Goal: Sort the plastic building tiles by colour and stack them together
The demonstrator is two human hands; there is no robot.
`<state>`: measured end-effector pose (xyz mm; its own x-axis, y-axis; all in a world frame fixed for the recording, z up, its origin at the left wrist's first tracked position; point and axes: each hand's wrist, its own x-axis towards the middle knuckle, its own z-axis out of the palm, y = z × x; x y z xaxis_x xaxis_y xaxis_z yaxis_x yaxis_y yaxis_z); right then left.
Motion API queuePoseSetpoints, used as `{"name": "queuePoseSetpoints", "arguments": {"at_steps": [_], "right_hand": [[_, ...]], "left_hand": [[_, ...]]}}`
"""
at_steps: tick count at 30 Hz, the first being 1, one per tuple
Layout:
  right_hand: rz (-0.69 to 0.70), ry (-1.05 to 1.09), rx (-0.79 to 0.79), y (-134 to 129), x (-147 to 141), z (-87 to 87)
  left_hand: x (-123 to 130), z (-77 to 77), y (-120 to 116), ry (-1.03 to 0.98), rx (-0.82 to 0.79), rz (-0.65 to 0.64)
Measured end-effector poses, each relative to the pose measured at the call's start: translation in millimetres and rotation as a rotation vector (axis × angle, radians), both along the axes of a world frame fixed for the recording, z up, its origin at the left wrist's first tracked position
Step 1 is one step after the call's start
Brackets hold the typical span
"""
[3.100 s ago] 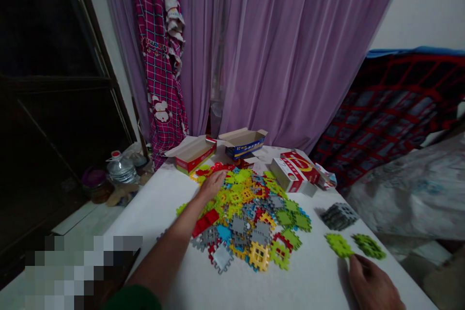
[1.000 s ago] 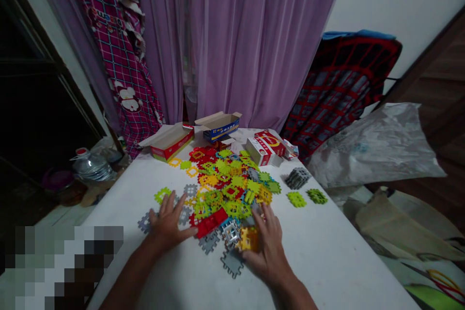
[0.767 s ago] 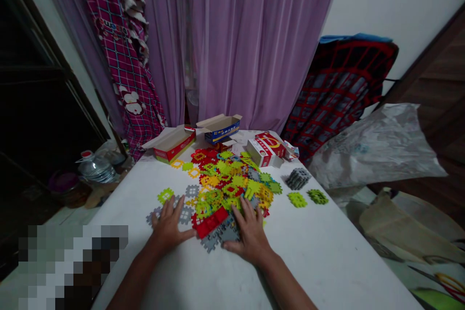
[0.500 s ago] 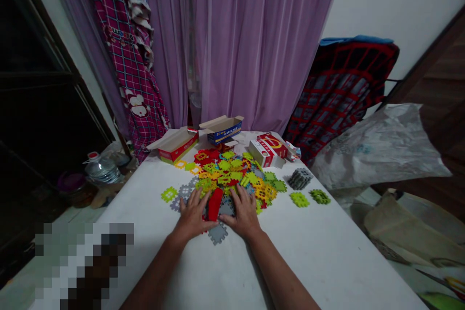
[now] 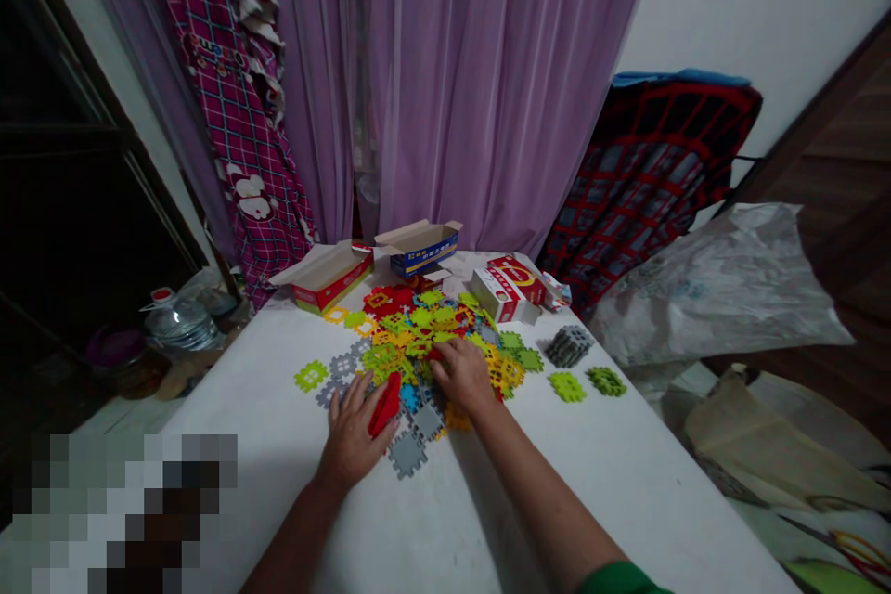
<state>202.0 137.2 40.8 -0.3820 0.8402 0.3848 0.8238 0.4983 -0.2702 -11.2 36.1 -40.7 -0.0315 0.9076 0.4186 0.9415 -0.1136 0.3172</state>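
Observation:
My left hand (image 5: 354, 434) rests low at the near left of a heap of toothed plastic building tiles (image 5: 418, 320). A smooth red piece (image 5: 386, 404) stands tilted between its thumb and fingers. Farther in, my right hand (image 5: 465, 376) reaches over the heap with bent fingers. A bit of red shows at its fingertips, mostly covered by the hand, so its shape cannot be told. Between the hands lie grey tiles (image 5: 407, 453) and a blue one (image 5: 409, 399). The heap mixes red, lime, yellow and grey tiles.
Opened cartons stand at the back: a red one (image 5: 334, 278), a blue one (image 5: 424, 251) and a red-and-white one (image 5: 511, 288). A grey tile stack (image 5: 569, 346) and lime tiles (image 5: 567, 387) lie right on the white table (image 5: 599, 483). A plastic bag (image 5: 724, 288) hangs beyond.
My left hand has drawn slightly left and nearer with the red piece. My right hand has left that piece's side and moved forward onto the heap, uncovering grey and blue tiles.

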Motion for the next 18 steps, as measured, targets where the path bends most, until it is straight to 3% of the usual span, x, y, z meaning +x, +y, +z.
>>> {"name": "queuePoseSetpoints", "arguments": {"at_steps": [4,8,14,18], "right_hand": [[0.055,-0.158,-0.089,19,-24,17.5],[0.001,0.080,-0.077,19,-22,9.4],[-0.292,0.806,-0.279,-7,44,-27.9],[-0.527,0.975,-0.328,-30,83,-43.4]], "left_hand": [[-4,-7.0,2,-0.044,0.079,0.042],[-8,-12.2,5,-0.102,0.157,0.041],[-12,-14.8,8,-0.151,0.215,-0.010],[-13,-13.4,11,-0.175,0.259,-0.032]]}}
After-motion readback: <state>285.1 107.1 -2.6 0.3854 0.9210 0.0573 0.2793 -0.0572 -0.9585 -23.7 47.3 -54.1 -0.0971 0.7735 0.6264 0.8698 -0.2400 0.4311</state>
